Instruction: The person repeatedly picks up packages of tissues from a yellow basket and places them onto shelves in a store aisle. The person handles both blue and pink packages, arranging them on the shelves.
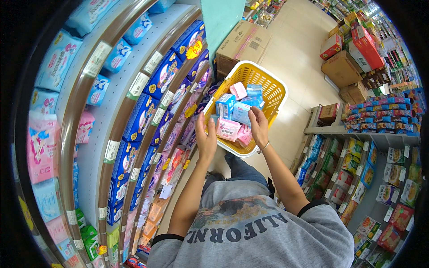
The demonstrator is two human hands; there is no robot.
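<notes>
My left hand [206, 137] is over the near left rim of a yellow plastic shopping basket [280, 90] with a white rim. Its thumb stands apart from the fingers, and nothing is in it. My right hand [259, 127], with a bracelet at the wrist, is above the basket's near right side, also empty. Its fingertips overlap a light blue soft pack [241, 112] in the view; contact is unclear. Around that pack lie a blue-and-white pack [225, 104], a pink-and-white pack [228, 129], a darker pink pack [244, 135] and a pale pink pack [238, 90].
Store shelves [104, 110] with blue, purple and pink packs and price tags rise close on my left. Beyond the basket stands a cardboard carton [244, 42] by a pale green pillar [221, 23]. Tiled floor [285, 50] runs ahead; snack shelves [372, 132] stand on the right.
</notes>
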